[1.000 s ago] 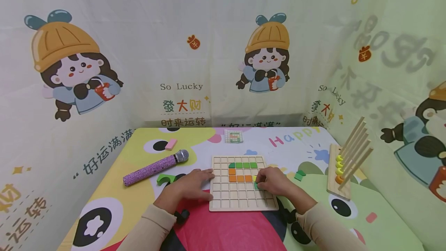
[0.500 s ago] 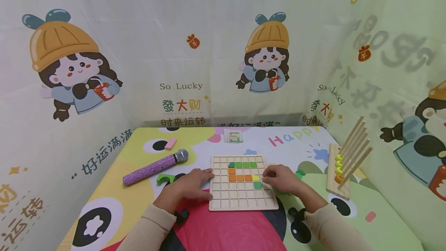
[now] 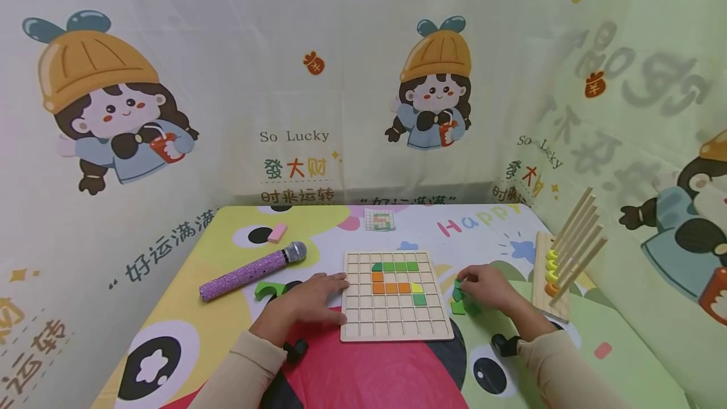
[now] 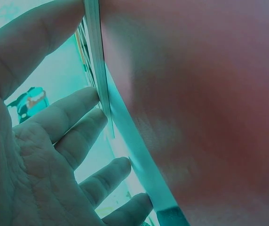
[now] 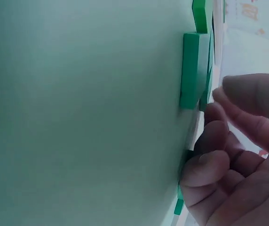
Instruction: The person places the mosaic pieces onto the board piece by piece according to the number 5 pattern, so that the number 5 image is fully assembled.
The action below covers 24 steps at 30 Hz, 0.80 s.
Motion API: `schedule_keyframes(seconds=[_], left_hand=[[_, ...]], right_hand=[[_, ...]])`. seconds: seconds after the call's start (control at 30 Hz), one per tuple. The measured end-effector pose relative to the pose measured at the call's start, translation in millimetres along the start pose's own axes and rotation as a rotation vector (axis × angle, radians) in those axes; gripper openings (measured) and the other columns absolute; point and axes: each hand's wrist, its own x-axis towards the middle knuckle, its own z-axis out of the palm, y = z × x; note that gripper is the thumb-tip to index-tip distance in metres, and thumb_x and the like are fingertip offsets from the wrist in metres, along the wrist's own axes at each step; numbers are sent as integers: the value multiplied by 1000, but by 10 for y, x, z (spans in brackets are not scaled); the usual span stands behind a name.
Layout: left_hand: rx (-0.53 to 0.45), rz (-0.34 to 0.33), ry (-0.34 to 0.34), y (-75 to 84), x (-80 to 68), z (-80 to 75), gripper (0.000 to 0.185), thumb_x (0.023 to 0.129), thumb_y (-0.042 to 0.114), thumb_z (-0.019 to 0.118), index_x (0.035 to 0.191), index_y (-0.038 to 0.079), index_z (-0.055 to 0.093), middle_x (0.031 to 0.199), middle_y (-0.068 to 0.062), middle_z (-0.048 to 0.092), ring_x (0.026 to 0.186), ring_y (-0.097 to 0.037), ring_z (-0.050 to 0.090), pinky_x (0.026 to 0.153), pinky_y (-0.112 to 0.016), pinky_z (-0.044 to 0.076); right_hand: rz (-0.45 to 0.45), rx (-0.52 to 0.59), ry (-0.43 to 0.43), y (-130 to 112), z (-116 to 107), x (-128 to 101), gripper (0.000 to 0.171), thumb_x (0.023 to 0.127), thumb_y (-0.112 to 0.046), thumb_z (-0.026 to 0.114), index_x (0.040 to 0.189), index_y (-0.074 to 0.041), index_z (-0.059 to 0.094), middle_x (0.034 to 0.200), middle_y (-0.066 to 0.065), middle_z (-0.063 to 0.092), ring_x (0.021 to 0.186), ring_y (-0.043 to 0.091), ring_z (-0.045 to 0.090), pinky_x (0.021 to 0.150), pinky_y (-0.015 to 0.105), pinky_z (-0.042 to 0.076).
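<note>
The left hand (image 3: 309, 298) lay flat on the tabletop, fingers straight and spread, their tips against the left edge of the wooden grid board (image 3: 396, 332); it held nothing. The right hand (image 3: 487, 286) was off the board's right edge, among a few loose green blocks (image 3: 457, 307), fingers curled toward one of them. Whether it had actually pinched a block could not be confirmed; the right wrist view showed fingertips (image 5: 213, 141) close against the pieces but was blurred.

The board sat near the middle of the tabletop, toward the front edge, with green, orange and yellow squares already seated in its cells. The blocks appeared small, light, rigid and smooth-faced, likely to slide on the mat; a thumb-and-finger pinch across opposite side faces would suit them.

Also noted: a purple microphone (image 3: 250, 273) left of the board and a wooden bead rack (image 3: 553, 279) at the right edge.
</note>
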Motion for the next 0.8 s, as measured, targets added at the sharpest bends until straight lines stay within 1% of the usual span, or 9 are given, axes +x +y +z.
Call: schedule_keyframes(seconds=[0.1,0.23,0.37,0.5,0.67,0.8], left_hand=[[6,-2,1,-1,2,-5,76,84,44,81,150,17,55,164,-5,44,151,-41,35,118,-58,40],[5,-2,-2,-4,2,-10,76,84,44,80,151,17,55,164,-4,43,151,-42,35,118,-58,39],[6,-6,-7,-12,11,-7,76,84,45,80,151,18,55,164,-4,43,152,-42,34,118,-58,39],[21,4,-7,-18,19,0,77,84,45,80,151,17,55,164,-4,43,151,-41,35,118,-58,39],[25,22,-6,-24,23,7,76,85,44,80,150,16,55,163,-6,44,150,-43,36,118,-58,39],[19,17,-3,-18,22,6,76,84,44,81,150,16,56,163,-6,44,151,-44,36,119,-58,38]], right_hand=[[-17,-25,8,44,1,-3,15,92,-9,72,106,-3,75,87,4,70,77,16,58,68,33,50],[-24,-63,5,23,-5,12,16,91,-11,73,105,-2,74,86,5,70,75,16,59,67,34,51],[-12,-112,6,-32,-14,30,17,90,-12,75,102,0,73,86,5,69,76,18,60,70,37,53],[20,-144,24,-61,-6,37,15,87,-11,77,96,-1,71,85,5,66,77,20,57,72,38,52],[13,-135,47,-72,14,31,18,85,-7,80,91,-5,63,84,5,61,75,20,54,69,36,48],[-7,-105,49,-80,17,13,17,86,-6,79,91,-6,63,85,4,64,77,20,55,70,36,49]])
